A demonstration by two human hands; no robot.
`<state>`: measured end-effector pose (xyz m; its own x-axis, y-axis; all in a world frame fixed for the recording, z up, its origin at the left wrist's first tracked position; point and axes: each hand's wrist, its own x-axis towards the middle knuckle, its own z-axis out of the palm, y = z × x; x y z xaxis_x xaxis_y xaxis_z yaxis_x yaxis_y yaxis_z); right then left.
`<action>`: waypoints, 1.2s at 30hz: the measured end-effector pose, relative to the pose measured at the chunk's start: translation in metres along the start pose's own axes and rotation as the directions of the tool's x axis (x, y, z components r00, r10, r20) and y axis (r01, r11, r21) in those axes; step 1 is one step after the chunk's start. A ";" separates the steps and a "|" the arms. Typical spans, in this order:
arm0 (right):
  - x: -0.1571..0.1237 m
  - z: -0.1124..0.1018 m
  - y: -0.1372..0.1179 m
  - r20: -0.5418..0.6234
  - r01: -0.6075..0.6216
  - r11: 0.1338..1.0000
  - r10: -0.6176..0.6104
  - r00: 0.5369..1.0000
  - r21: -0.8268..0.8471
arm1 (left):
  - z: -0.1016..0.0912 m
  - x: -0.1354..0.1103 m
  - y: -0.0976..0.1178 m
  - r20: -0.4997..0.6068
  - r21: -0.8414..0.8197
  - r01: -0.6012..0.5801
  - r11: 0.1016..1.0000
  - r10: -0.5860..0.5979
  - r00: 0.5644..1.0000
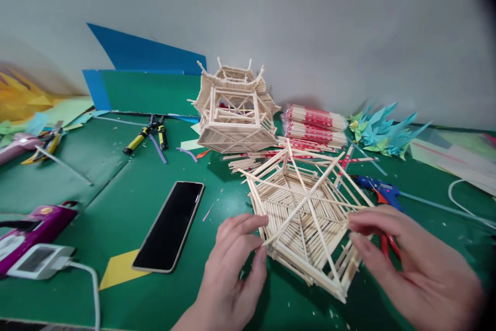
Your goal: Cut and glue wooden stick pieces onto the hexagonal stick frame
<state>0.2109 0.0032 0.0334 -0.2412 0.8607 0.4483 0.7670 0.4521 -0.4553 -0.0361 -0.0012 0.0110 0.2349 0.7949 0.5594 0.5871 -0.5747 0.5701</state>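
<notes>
A hexagonal frame of thin wooden sticks [306, 212] lies tilted on the green table [116, 176], with crossing spokes over a slatted base. My left hand [232, 269] pinches the frame's near left edge between thumb and fingers. My right hand [414, 258] grips its right edge with the fingers curled over the sticks. Behind the frame stands a finished stick pavilion [234, 109] with an upturned roof.
A black phone [170, 225] lies left of my hands, with a white charger [41, 261] and a purple device [33, 227] further left. Pliers [149, 135], wrapped chopstick bundles [315, 127], loose sticks, a blue glue gun [377, 189] and paper cranes [382, 132] lie around.
</notes>
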 end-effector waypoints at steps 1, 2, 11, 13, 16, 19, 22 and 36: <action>0.013 0.005 -0.014 0.047 0.065 0.996 -0.068 0.997 0.059 | 0.000 -0.001 0.000 -0.001 0.003 0.000 1.000 0.000 1.000; 0.024 0.009 -0.024 0.099 0.098 0.988 -0.110 0.989 0.115 | 0.000 -0.001 0.000 0.001 0.010 0.003 1.000 -0.003 1.000; 0.054 0.042 -0.041 0.366 -0.015 0.965 -0.084 0.927 0.261 | 0.003 -0.010 -0.001 0.032 0.111 -0.009 0.994 0.006 0.999; 0.054 0.043 -0.042 0.383 -0.022 0.966 -0.080 0.920 0.257 | 0.001 -0.009 0.000 0.062 0.127 -0.011 0.992 0.003 0.998; 0.056 0.043 -0.044 0.396 -0.017 0.971 -0.082 0.915 0.240 | 0.000 -0.005 0.002 0.062 0.148 -0.013 0.989 0.004 0.998; 0.057 0.043 -0.045 0.412 -0.014 0.976 -0.079 0.908 0.218 | -0.001 -0.001 0.005 0.032 0.146 -0.007 0.989 0.002 0.999; 0.057 0.043 -0.045 0.430 -0.020 0.978 -0.072 0.900 0.206 | -0.001 0.002 0.007 0.023 0.138 0.005 0.990 -0.008 1.000; 0.056 0.043 -0.045 0.445 -0.004 0.983 -0.079 0.892 0.182 | -0.002 -0.005 0.000 0.084 0.134 -0.005 0.991 -0.006 0.996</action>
<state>0.1379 0.0410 0.0459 -0.5402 0.8363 0.0936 0.6470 0.4838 -0.5893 -0.0386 -0.0054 0.0100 0.2957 0.8121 0.5030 0.6842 -0.5475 0.4817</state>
